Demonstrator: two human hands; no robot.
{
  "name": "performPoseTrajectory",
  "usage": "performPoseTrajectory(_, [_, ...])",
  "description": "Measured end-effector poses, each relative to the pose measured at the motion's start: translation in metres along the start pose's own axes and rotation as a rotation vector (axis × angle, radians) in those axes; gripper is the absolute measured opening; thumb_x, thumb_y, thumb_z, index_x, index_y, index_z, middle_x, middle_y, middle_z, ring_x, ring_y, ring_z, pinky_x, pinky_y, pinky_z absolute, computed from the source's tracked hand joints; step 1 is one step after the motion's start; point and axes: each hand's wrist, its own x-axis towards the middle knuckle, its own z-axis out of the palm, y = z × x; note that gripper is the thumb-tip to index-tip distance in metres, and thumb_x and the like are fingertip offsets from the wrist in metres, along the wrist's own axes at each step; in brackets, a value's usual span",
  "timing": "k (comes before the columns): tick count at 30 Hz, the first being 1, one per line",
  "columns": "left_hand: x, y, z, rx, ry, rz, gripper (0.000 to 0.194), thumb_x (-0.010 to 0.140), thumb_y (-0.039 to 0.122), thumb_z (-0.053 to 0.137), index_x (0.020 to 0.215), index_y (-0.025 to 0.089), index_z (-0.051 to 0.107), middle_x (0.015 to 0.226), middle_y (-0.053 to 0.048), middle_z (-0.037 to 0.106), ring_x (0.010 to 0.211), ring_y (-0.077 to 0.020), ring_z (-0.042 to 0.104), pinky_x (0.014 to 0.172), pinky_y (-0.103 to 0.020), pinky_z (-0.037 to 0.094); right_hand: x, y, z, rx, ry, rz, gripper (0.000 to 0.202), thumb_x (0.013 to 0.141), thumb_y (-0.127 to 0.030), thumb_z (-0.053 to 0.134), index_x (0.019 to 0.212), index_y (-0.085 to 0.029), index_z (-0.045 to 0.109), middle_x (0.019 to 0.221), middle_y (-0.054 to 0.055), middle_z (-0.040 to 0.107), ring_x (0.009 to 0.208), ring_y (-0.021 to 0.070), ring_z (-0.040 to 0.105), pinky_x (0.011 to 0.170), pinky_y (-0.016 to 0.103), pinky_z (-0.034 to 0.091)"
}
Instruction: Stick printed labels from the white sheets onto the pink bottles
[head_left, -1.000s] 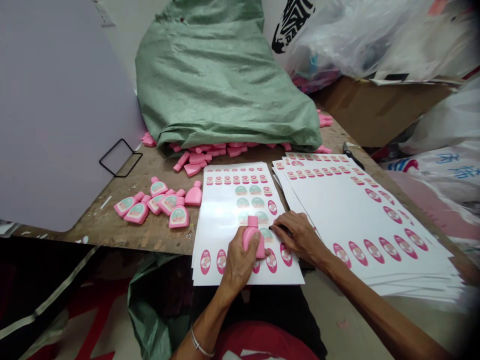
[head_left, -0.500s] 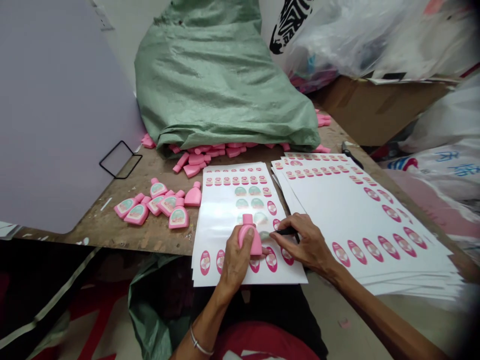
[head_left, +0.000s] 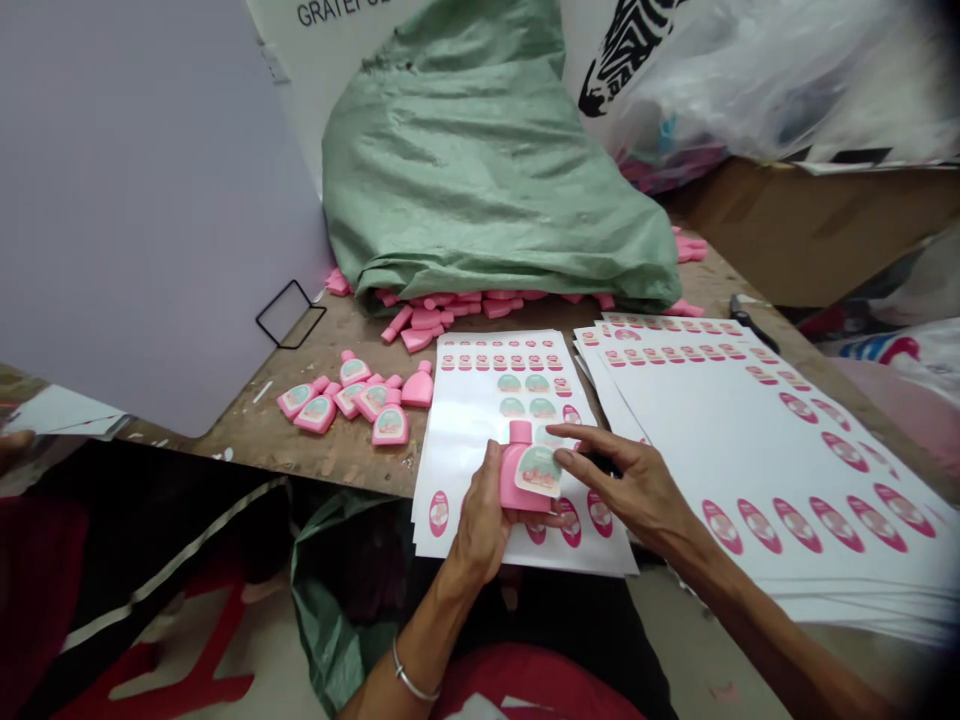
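A small pink plastic bottle [head_left: 517,497] is upright in my left hand [head_left: 480,525], which is closed round its lower part. Against the bottle's front lies a pale green and cream label sticker [head_left: 538,468], tilted and reaching past the right side. My right hand [head_left: 626,475] has its thumb and fingertips at the sticker's right edge. A dark slim tool [head_left: 604,463] shows partly under that hand; its kind is hidden. Beneath both hands is a sheet of stickers [head_left: 465,450] with green and pink oval labels.
Labelled pink bottles [head_left: 375,400] lie left of the sheet, beside an unlabelled bottle [head_left: 418,385]. A green sack [head_left: 495,200] at the back spills more bottles. Right lies a stack of sticker sheets [head_left: 697,430] and a black-handled tool [head_left: 754,325]. Another person's hand [head_left: 15,448] shows at far left.
The green label sticker has come up from the sheet to the bottle's front with my right hand. The dark tool has gone back under that hand. The view has shifted left.
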Motion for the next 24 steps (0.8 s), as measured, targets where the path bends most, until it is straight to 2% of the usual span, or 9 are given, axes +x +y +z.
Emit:
performPoseTrajectory(3, [-0.0022,0.0031,0.0008,-0.063,-0.047,-0.013,0.059,0.086,0.060,0.042,0.108,0.009,0.059,0.087,-0.011,0.068,0.070,-0.0201,0.068,0.056,-0.028,0.057,-0.0006,-0.0018,0.0014,-0.011,-0.026,0.006,0.032,0.077,-0.045,0.064,0.098,-0.022,0.072,0.076,0.002,0.069,0.065,0.0144,0.059,0.058,0.025,0.049])
performPoseTrajectory(7, [-0.0027,0.0033,0.0006,-0.072,-0.050,-0.026,0.058,0.086,0.060,0.041,0.107,0.009,0.059,0.085,-0.010,0.068,0.070,-0.0197,0.068,0.054,-0.027,0.057,-0.0020,-0.0021,0.0021,-0.007,-0.068,0.010,0.031,0.078,-0.045,0.063,0.097,-0.023,0.072,0.087,0.003,0.072,0.075,0.0175,0.064,0.061,0.025,0.051])
performPoseTrajectory(17, [-0.0036,0.0044,-0.0009,-0.090,-0.072,-0.010,0.055,0.089,0.056,0.038,0.105,0.009,0.060,0.082,-0.009,0.068,0.070,-0.0183,0.067,0.056,-0.026,0.056,-0.0027,-0.0042,0.0052,-0.016,-0.111,0.036,0.034,0.079,-0.047,0.062,0.097,-0.020,0.072,0.092,0.004,0.072,0.079,0.0184,0.065,0.063,0.025,0.052])
performPoseTrajectory(24, [-0.0024,0.0045,-0.0008,-0.076,-0.100,-0.009,0.056,0.089,0.057,0.036,0.107,0.009,0.059,0.081,-0.009,0.065,0.068,-0.0178,0.066,0.054,-0.026,0.055,-0.0017,-0.0022,0.0060,-0.025,-0.111,0.037,0.035,0.079,-0.047,0.061,0.099,-0.020,0.072,0.090,0.004,0.072,0.073,0.0161,0.063,0.060,0.024,0.050])
